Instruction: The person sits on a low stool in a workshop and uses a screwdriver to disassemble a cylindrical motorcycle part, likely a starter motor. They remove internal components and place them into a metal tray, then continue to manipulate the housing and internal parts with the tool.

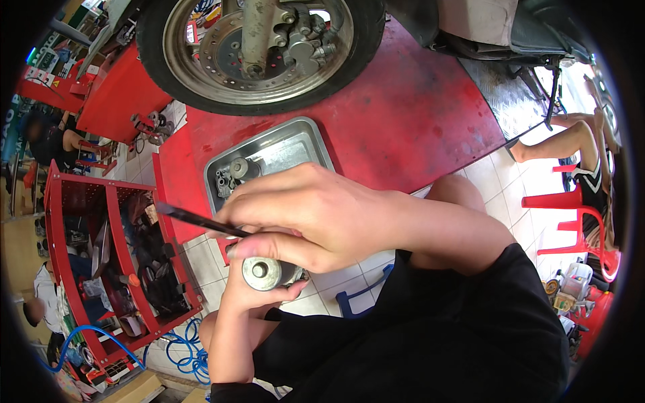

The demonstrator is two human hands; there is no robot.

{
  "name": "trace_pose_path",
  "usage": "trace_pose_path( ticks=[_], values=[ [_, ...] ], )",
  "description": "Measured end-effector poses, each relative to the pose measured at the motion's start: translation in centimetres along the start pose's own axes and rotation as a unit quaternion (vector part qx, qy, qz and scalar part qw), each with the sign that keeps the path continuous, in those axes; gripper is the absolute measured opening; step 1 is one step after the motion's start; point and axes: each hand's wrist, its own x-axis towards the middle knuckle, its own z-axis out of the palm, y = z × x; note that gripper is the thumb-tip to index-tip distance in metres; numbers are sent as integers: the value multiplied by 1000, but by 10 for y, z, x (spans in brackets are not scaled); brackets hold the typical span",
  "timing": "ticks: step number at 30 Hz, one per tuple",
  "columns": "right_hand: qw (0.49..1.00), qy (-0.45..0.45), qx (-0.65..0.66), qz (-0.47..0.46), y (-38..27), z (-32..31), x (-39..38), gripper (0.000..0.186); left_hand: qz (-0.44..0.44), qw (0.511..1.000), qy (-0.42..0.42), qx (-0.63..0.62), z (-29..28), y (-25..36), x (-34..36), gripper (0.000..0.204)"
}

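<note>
My left hand [252, 295] cups a short round metal cylinder [263, 273] from below, its flat end facing up. My right hand [302, 215] lies over the left one and pinches a thin dark rod-like tool [191, 218] that points out to the left. Just beyond the hands a steel tray [302, 141] rests on the red ramp and holds a few metal parts [235, 173]. My bare knee shows to the right of the hands.
A motorcycle front wheel [262, 50] with brake disc stands on the red lift platform [410, 107]. A red tool cart [114, 269] full of parts sits at the left, a blue hose [185, 349] coils on the tiled floor. Another person sits on red plastic chairs [578, 221] at the right.
</note>
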Motion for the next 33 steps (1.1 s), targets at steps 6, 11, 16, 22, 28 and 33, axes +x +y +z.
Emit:
trace_pose_path(
  ticks=[6, 11, 16, 22, 28, 33],
  values=[
    [996, -23, 83, 34, -9, -8, 3, 21, -16, 999, -29, 42, -7, -8, -6, 93],
    [998, -22, 46, 37, -8, -4, 4, 20, 54, 992, -62, 94, -5, -5, 0, 93],
    [994, -45, 90, 45, -4, -5, 2, 27, -38, 999, -24, 19, -5, -6, -8, 79],
    [998, -36, -44, 12, -6, -11, 1, 20, 85, 987, -103, 91, -9, -17, 0, 82],
    [994, -64, 90, 22, -2, -2, -1, 27, -39, 998, -20, 41, -3, -4, -9, 83],
    [998, -41, 40, 31, -8, -7, 1, 17, 49, 988, -96, 114, -8, -9, -3, 97]
  ],
)
